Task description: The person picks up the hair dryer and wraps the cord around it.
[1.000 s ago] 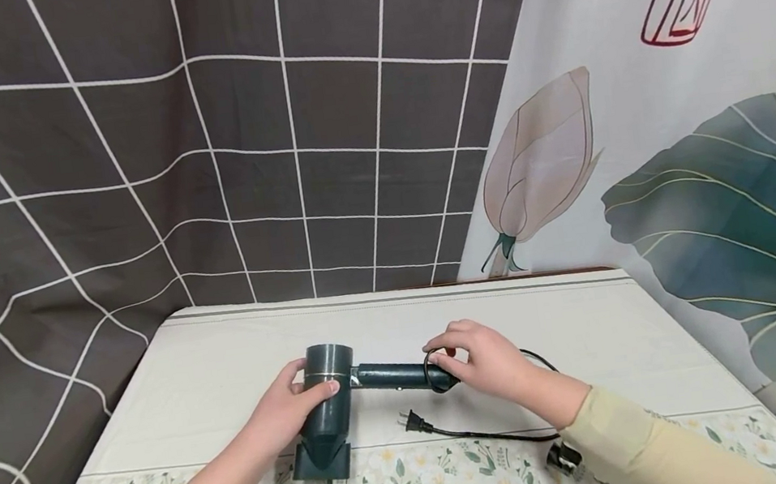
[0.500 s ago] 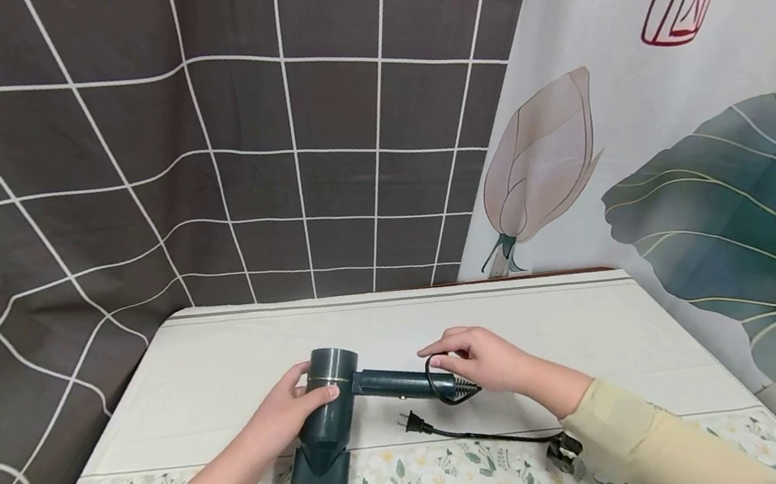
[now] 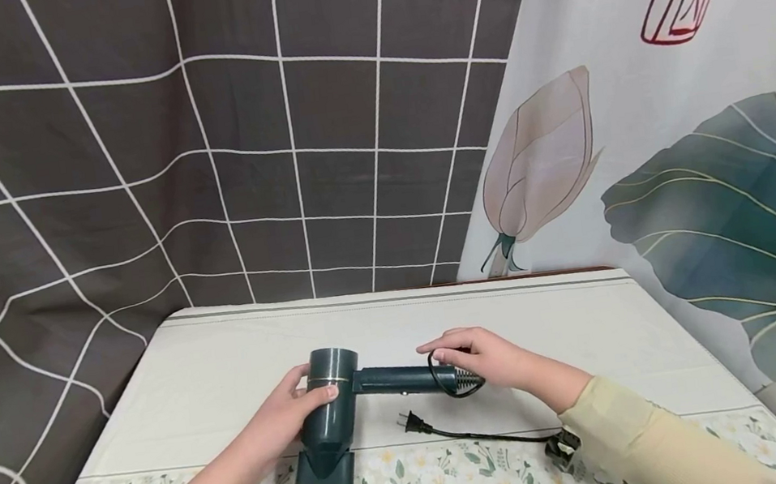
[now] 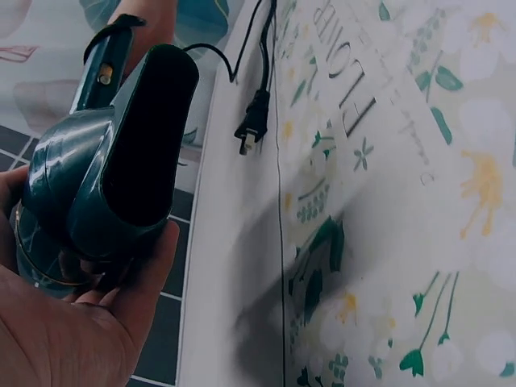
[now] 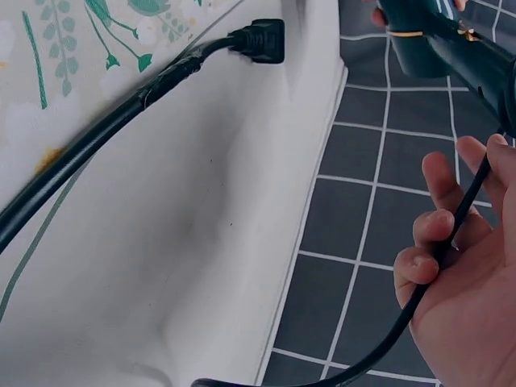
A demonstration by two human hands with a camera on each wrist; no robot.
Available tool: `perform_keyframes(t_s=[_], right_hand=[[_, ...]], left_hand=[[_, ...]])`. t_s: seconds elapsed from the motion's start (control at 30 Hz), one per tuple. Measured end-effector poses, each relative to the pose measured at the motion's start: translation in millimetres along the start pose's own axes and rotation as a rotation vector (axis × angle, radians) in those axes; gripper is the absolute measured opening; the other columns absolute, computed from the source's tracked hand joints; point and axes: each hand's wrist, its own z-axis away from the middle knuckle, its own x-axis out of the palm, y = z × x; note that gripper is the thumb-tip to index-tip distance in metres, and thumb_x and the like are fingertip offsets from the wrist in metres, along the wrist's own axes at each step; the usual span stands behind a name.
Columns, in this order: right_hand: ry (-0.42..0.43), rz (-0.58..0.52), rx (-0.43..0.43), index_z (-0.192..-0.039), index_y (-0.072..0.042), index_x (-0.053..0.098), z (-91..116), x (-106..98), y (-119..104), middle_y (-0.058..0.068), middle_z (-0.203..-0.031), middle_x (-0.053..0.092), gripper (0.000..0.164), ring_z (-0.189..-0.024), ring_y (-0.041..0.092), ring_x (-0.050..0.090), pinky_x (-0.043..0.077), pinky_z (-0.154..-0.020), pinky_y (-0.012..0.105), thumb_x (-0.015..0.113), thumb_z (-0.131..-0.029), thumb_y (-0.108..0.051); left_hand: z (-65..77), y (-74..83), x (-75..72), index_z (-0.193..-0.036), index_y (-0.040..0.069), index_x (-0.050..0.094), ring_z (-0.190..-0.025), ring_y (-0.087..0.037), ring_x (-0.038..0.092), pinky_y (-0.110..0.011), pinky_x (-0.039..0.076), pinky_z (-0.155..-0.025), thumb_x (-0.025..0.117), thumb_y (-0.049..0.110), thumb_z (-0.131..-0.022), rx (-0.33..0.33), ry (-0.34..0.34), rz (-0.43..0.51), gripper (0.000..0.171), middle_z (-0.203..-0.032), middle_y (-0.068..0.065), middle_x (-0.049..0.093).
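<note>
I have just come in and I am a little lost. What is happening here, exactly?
A person is handling a hair dryer with both hands. The left hand grips the body of the hair dryer, and the right hand holds the black cord, which curves across the handle near its end. The plug lies on the tablecloth, not in any socket.
</note>
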Motion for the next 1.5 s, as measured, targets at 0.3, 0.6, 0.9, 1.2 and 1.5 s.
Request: perform_keyframes(t_s=[0.3, 0.6, 0.9, 1.2, 1.5], right_hand=[[0.03, -0.104, 0.067, -0.132, -0.012, 0.065, 0, 6, 12, 0.009, -0.132, 0.063, 0.034, -0.124, 0.028, 0.056, 0.044, -0.102, 0.047, 0.048, -0.106, -0.025], [0.077, -0.095, 0.1, -0.134, -0.011, 0.062, 4, 19, 15, 0.008, -0.114, 0.07, 0.035, -0.118, 0.029, 0.059, 0.044, -0.099, 0.049, 0.05, -0.103, -0.02], [0.108, 0.08, 0.253, -0.09, -0.01, 0.067, 4, 28, 6, -0.007, -0.077, 0.063, 0.027, -0.074, 0.012, 0.051, 0.043, -0.073, 0.034, 0.048, -0.105, -0.023], [0.109, 0.2, 0.171, -0.101, -0.009, 0.067, 9, 34, 3, -0.012, -0.071, 0.054, 0.026, -0.06, 0.004, 0.043, 0.041, -0.061, 0.028, 0.047, -0.106, -0.025], [0.106, 0.282, 0.18, -0.124, -0.013, 0.069, 15, 39, -4, -0.01, -0.07, 0.059, 0.037, -0.054, 0.003, 0.04, 0.04, -0.058, 0.026, 0.045, -0.106, -0.036]], left_hand=[[5.7, 6.4, 3.8, -0.152, 0.007, 0.029, -0.104, -0.029, 0.065, -0.052, 0.053, -0.086, 0.069, 0.05, -0.088, -0.012, -0.007, 0.04, 0.086, -0.133, -0.023, 0.056], [5.9, 8.3, 8.0, -0.147, 0.001, 0.037, -0.102, -0.028, 0.066, -0.051, 0.053, -0.086, 0.067, 0.048, -0.091, -0.013, -0.024, 0.094, 0.079, -0.122, -0.017, 0.063], [6.5, 9.8, 10.5, -0.148, 0.002, 0.033, -0.101, -0.03, 0.064, -0.047, 0.052, -0.084, 0.065, 0.044, -0.093, 0.004, -0.005, 0.144, 0.077, -0.122, -0.018, 0.062], [6.8, 11.0, 11.0, -0.147, 0.001, 0.033, -0.1, -0.03, 0.064, -0.045, 0.053, -0.081, 0.066, 0.046, -0.092, 0.006, 0.021, 0.148, 0.079, -0.123, -0.021, 0.06], [5.6, 14.4, 11.3, -0.149, -0.002, 0.029, -0.102, -0.03, 0.065, -0.047, 0.055, -0.081, 0.067, 0.049, -0.091, 0.0, 0.042, 0.126, 0.086, -0.128, -0.025, 0.056]])
